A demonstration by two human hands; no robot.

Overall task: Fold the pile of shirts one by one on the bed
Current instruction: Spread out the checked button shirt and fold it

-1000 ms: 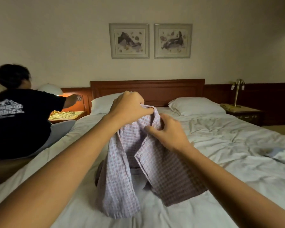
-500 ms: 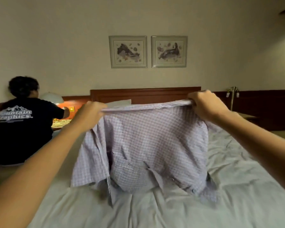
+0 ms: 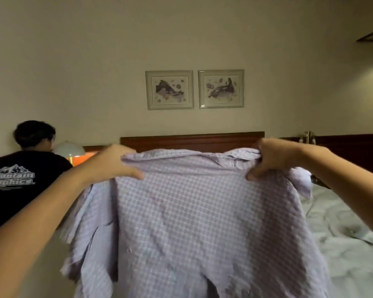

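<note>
head view: holding lilac checked cotton shirt (image 3: pixel 198 222) spread in front of dark wooden headboard (image 3: pixel 192 140), left hand (image 3: pixel 114 163) and right hand (image 3: pixel 274 160) gripping its shoulders, fingers (image 3: pixel 134 174) curled into cloth.

shirt (image 3: pixel 194 222): lilac check, held up mid-frame, spread wide, hangs to bottom edge
L hand (image 3: pixel 114 163): grips top edge, left of centre
R hand (image 3: pixel 274 158): grips top edge w/ bunched collar, right of centre
bed (image 3: pixel 342 244): white sheet, lower right
headboard (image 3: pixel 192 139): wood, behind shirt
pictures (image 3: pixel 194 89): 2 framed, centre wall
other person (image 3: pixel 19 173): black tee, left edge
lamp (image 3: pixel 69 148): beside them
</note>
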